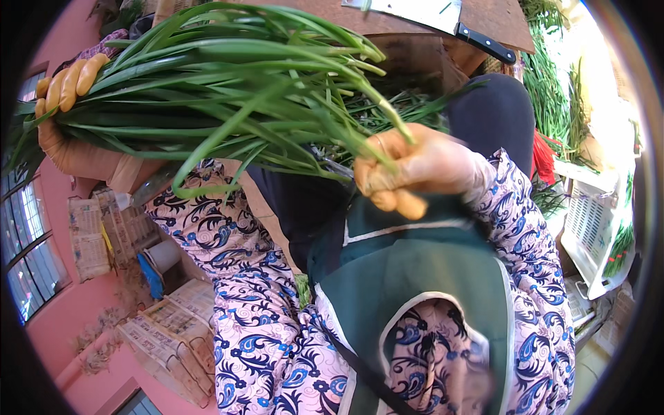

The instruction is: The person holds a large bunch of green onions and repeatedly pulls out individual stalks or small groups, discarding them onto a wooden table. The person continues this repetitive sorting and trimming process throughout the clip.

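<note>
My left hand (72, 98), in a thin glove with yellowish fingers, grips a large bunch of long green leafy stalks (207, 98), perhaps garlic chives, at the upper left. The cut, paler ends point right. At the centre, my right hand (404, 171), gloved likewise and slightly blurred, pinches a few stalks at their pale ends, beside the bunch. A cleaver with a black handle (485, 44) lies on the brown wooden board (498, 18) beyond the bunch. Loose green leaves (410, 106) lie below the board's edge.
My knee (493, 114) is beside the board. White plastic crates (591, 228) and heaped green stalks (550, 88) stand at the right, with a red bundle (543, 155) near them. More crates (166, 342) and a white bucket (163, 257) are at the left by a pink wall.
</note>
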Tool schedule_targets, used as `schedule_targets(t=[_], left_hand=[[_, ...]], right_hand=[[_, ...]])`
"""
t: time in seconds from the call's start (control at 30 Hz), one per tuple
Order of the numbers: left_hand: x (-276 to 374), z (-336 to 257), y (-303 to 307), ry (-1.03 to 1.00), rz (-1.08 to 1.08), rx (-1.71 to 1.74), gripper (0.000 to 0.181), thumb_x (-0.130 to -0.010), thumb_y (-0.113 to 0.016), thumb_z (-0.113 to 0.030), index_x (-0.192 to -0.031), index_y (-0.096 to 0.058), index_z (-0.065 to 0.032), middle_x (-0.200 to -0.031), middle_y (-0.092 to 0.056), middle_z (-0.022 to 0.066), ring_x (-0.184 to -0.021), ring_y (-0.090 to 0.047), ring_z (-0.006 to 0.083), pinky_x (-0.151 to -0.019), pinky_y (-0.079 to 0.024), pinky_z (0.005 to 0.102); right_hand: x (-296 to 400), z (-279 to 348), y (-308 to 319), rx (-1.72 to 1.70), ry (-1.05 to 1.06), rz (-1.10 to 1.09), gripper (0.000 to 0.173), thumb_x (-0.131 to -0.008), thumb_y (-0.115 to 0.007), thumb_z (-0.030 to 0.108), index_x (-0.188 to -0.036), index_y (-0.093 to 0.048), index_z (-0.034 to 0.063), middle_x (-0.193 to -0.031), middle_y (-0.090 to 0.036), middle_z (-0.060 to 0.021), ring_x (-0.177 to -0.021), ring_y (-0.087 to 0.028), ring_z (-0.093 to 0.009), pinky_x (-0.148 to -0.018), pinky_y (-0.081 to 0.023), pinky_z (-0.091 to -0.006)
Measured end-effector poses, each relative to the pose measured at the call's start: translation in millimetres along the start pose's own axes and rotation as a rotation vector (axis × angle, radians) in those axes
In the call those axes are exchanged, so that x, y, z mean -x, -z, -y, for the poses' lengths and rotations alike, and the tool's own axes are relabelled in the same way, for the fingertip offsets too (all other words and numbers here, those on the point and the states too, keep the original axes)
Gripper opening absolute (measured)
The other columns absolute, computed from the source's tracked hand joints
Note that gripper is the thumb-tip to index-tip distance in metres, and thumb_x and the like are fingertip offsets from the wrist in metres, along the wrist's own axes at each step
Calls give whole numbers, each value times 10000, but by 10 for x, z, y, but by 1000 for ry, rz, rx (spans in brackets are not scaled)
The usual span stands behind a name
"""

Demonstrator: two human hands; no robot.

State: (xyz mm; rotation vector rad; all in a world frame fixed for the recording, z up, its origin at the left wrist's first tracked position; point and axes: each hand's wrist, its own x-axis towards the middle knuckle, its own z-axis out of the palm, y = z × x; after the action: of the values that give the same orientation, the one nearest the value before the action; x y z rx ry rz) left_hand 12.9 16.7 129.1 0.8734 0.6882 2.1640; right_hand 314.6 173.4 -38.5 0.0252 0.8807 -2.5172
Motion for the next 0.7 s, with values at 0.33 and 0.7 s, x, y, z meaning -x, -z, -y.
schedule_targets(t=[0.33, 0.7], left_hand=[[63, -185, 217, -211, -196, -186, 182, -876, -624, -86, -1028, -590, 9, -860, -548, 57, -827, -520, 190, -853, -446, 352], [-69, 224, -248, -183, -126, -224, 222, -942, -594, -130, -1123, -600, -2, -942, -627, 106, -888, -587, 213, -855, -511, 371]], right_hand=[[228, -65, 496, 1673, 439, -828, 374, -749, -713, 24, -1110, -623, 67, -1007, -635, -133, -975, -615, -309, -860, -482, -386], [-225, 683, 45, 668, 582, -541, 229, -995, -559, 115, -1153, -652, -21, -1007, -711, -79, -913, -641, -118, -824, -504, -237]])
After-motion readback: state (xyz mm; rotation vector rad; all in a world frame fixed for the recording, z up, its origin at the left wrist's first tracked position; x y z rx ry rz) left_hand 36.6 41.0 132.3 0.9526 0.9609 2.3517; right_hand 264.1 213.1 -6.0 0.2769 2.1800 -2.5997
